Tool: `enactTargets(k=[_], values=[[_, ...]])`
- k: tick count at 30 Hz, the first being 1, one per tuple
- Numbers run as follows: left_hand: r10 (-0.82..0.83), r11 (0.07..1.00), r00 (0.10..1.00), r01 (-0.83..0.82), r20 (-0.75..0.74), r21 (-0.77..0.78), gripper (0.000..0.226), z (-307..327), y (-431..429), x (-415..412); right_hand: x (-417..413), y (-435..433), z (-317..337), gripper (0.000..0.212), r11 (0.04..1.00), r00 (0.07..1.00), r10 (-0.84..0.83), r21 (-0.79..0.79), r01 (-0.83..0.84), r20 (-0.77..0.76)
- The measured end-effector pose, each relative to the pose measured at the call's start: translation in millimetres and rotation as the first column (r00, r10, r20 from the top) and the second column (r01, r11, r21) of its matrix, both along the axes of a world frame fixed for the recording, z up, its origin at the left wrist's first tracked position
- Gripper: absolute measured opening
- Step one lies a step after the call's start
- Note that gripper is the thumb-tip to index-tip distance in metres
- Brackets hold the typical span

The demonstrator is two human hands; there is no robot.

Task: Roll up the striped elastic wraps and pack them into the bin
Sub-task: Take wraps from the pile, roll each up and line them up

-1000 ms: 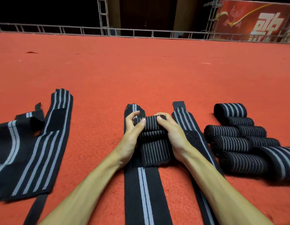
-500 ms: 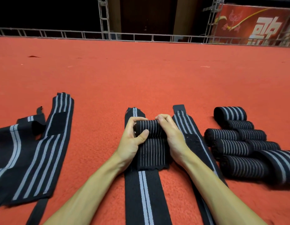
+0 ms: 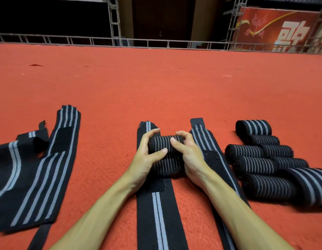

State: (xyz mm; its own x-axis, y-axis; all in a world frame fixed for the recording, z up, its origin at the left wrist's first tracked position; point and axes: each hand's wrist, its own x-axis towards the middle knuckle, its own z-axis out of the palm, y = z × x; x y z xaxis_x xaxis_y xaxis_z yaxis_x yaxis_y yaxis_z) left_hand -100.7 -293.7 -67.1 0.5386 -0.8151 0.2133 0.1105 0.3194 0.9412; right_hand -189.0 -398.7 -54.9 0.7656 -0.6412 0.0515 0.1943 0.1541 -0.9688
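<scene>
On the red carpet (image 3: 156,87) just ahead of the person, a half-rolled wrap (image 3: 162,144) sits between both hands, its loose tail lying flat toward the person. The left hand (image 3: 145,159) curls round the roll's left end, thumb pressed across its front. The right hand (image 3: 189,156) curls round the right end, thumb on top. Under the roll lies a long flat wrap (image 3: 156,213), with another flat wrap (image 3: 201,138) just beside it on the right. Finished rolls (image 3: 261,165) are stacked further right, touching one another. Unrolled wraps (image 3: 39,174) lie spread at the left.
</scene>
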Motion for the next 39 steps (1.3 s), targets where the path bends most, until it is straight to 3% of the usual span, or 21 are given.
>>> enactTargets(k=[5,10,13,17,22,24,31,35,39], values=[[0.118,0.993,0.978,-0.120,-0.172,-0.001,0.044,5.9,-0.2,-1.0,-2.5,-2.2,1.0,0.038,0.987,0.974,0.137,0.053,-0.149,0.181],[0.149,0.988,0.978,-0.154,-0.148,-0.028,0.043,5.0,2.0,4.8,-3.4,-6.2,-0.8,0.043,0.984,0.956,0.175,0.000,-0.180,0.235],[0.171,0.982,0.980,-0.177,-0.105,-0.057,0.046,1.6,2.8,10.2,-1.5,-5.7,-2.3,0.031,0.991,0.968,0.132,-0.051,-0.124,0.214],[0.206,0.978,0.979,-0.206,-0.003,-0.021,0.047,-6.9,1.3,14.8,2.4,-9.4,-11.3,0.023,1.000,0.991,0.014,0.012,-0.016,0.130],[0.196,0.981,0.966,-0.195,-0.167,0.027,0.041,0.4,3.2,11.1,2.9,-8.8,-6.4,0.015,0.997,0.997,-0.076,0.011,0.075,0.012],[0.199,0.979,0.965,-0.189,-0.171,0.072,0.034,7.6,4.0,8.8,0.5,-12.1,2.9,0.013,0.992,0.992,-0.114,-0.064,0.111,-0.052],[0.191,0.952,0.961,-0.231,0.201,0.200,0.035,46.9,-35.4,-6.2,-35.6,-59.9,46.0,0.014,0.923,0.973,-0.209,-0.349,0.165,-0.093],[0.136,0.953,0.962,-0.192,0.235,0.234,0.031,59.9,-85.7,-30.2,-77.2,-105.3,62.7,0.019,0.850,0.942,-0.257,-0.513,0.115,-0.214],[0.053,0.947,0.956,-0.140,0.288,0.289,0.032,52.4,-132.2,-48.6,-113.0,-145.4,71.4,0.019,0.684,0.844,-0.393,-0.730,0.002,-0.365]])
